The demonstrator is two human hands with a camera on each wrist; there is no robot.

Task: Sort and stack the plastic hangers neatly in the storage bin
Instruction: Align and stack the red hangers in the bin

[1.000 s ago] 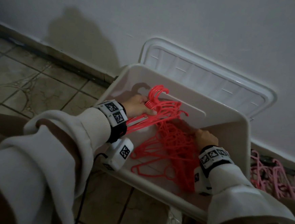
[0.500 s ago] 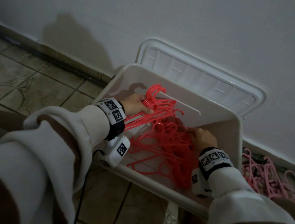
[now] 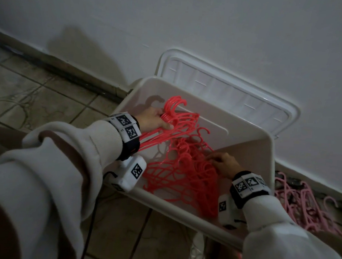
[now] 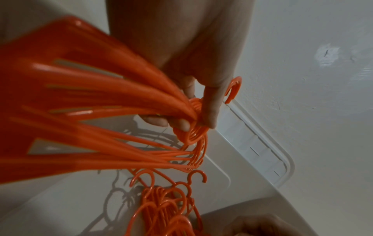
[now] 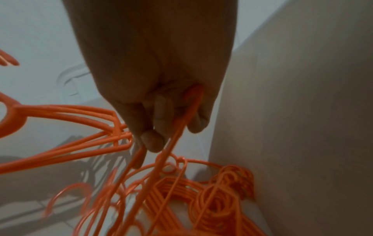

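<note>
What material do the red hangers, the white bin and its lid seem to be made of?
Red hangers: most likely moulded plastic, thin rods of one even colour with soft glossy highlights.
White bin: probably opaque plastic with a matte, smooth wall and rounded rim.
Lid leaning on the wall: seemingly a glossier, slightly translucent plastic, with moulded ribs.

Readable text: none.
Black-and-white square coded markers on left wristband (image 3: 127, 127): patterns only.
Same markers on right wristband (image 3: 249, 183): patterns only.
</note>
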